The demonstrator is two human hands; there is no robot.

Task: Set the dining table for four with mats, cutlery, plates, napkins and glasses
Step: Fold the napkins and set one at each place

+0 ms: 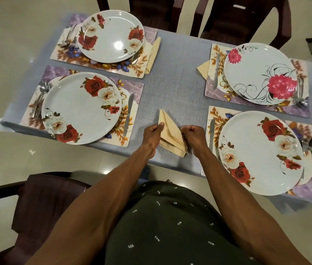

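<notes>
Pinching a folded napkin (170,133) from both sides, the left hand (152,134) and right hand (194,136) hold it at the table's (172,83) near edge, between two plates.

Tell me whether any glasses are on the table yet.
No: the table holds only four mats with plates and cutlery, two placed napkins, and the napkins held by the left hand and right hand.

Both hands (152,135) (193,136) pinching folded napkins (170,132), four plated mats (130,96)
</notes>
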